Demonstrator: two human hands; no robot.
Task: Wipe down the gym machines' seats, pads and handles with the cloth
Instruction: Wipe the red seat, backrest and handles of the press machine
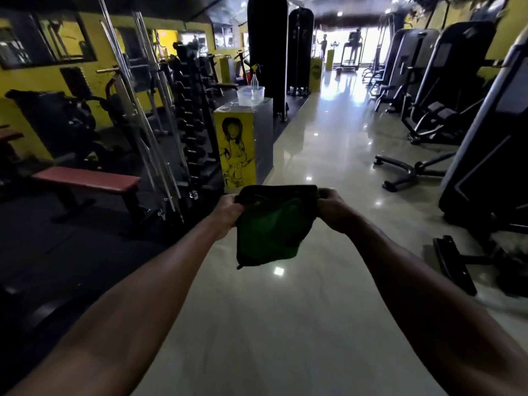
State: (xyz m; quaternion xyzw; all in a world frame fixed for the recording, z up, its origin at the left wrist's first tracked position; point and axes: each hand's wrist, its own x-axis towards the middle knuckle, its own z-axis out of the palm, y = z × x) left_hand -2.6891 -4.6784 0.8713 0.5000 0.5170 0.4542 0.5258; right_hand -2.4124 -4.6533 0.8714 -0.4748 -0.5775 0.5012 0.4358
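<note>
The cloth point(268, 230) at centre is green, dark-edged. At left the bench point(88, 180) is dark red; upper left, the wall point(37, 81) is yellow. The box point(249, 155) above the cloth is yellow with a black drawn figure. At right the machines point(457, 67) are black.

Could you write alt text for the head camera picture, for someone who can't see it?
A left hand and a right hand hold a green cloth by its top edge, spread above a shiny gym floor. A red bench stands on the left, black machines on the right, and a spray bottle and clear tub sit on a yellow box ahead.
</note>
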